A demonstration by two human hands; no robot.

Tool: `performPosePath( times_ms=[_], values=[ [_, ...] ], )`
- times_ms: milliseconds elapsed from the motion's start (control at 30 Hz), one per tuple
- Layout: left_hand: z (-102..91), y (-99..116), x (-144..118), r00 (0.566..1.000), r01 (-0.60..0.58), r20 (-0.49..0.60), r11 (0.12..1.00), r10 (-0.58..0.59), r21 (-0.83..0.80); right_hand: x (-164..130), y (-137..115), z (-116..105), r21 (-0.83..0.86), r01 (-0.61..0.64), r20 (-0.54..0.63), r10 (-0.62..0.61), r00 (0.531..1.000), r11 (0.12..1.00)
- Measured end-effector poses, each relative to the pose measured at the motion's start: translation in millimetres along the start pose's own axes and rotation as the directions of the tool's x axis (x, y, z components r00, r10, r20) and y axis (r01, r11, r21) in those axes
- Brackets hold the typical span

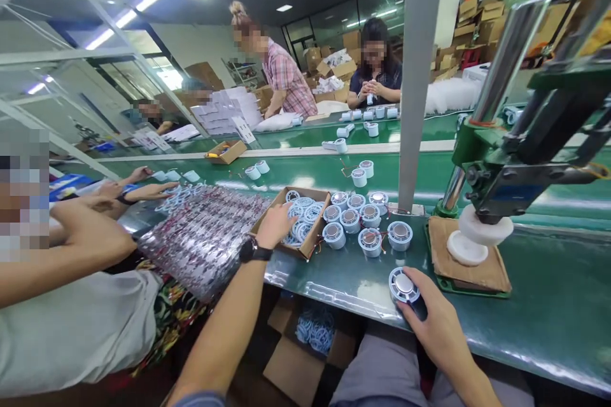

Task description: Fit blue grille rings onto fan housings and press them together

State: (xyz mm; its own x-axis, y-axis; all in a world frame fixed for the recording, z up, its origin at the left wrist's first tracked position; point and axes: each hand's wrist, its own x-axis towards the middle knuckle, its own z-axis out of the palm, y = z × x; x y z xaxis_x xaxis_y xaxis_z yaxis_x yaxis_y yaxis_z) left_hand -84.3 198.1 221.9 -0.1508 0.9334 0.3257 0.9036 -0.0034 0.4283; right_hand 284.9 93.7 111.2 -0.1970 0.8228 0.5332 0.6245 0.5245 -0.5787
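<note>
My left hand [275,224], with a dark watch on its wrist, reaches over the near left side of a cardboard box [317,233]. Its fingers stretch out toward light blue plastic rings [301,229] heaped in that box; the fingertips are partly hidden. Near the front edge of the green bench, my right hand [432,305] grips a round light blue housing [395,285] by its side, between thumb and fingers. A silver metal disc sits in the middle of its top. Several similar round housings [350,219] with metal discs and thin red wires stand just right of the box.
A green hand press [496,187] with a white round pad stands at right over a cardboard-covered base [470,267]. Left lies a stack of bagged parts [200,235], beside a co-worker's arms [81,241]. A grey post [413,89] rises ahead. Below the bench is a ring-filled carton [294,365].
</note>
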Motion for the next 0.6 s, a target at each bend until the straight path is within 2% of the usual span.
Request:
performPosePath(
  times_ms=[67,100,167,267,333,400,467,533,600],
  values=[
    [-6.4,-6,26,0.999,0.049,0.01,0.998,-0.049,0.045,-2,2,-3,-0.009,-0.002,-0.021,0.002,1.0,1.0],
    [-8.7,-6,31,0.998,0.063,0.004,0.996,-0.063,0.059,-4,2,-4,-0.01,-0.004,-0.028,0.004,1.0,1.0],
    [-10.8,-1,25,0.997,0.067,-0.039,0.995,-0.064,0.067,-7,3,-8,-0.009,-0.016,-0.037,0.016,0.999,1.0],
    [-0.4,23,-18,0.991,-0.024,-0.133,0.999,0.028,0.029,-10,3,-16,-0.001,-0.041,-0.029,0.041,0.999,0.999],
    [19.3,47,-61,0.974,-0.179,-0.145,0.983,0.172,-0.033,-12,2,-22,0.008,-0.058,-0.01,0.058,0.998,0.998],
    [45.7,74,-105,0.928,-0.37,-0.091,0.921,0.361,-0.122,-12,1,-27,0.019,-0.076,0.004,0.076,0.997,0.997],
    [71.4,95,-140,0.872,-0.487,-0.055,0.852,0.486,-0.192,-12,1,-30,0.025,-0.087,0.006,0.087,0.996,0.996],
    [89.6,107,-160,0.851,-0.52,-0.047,0.826,0.523,-0.216,-13,1,-33,0.028,-0.088,0.008,0.088,0.996,0.996],
    [98.2,111,-168,0.86,-0.505,-0.044,0.837,0.508,-0.209,-14,2,-34,0.037,-0.088,0.015,0.088,0.996,0.995]
  ],
)
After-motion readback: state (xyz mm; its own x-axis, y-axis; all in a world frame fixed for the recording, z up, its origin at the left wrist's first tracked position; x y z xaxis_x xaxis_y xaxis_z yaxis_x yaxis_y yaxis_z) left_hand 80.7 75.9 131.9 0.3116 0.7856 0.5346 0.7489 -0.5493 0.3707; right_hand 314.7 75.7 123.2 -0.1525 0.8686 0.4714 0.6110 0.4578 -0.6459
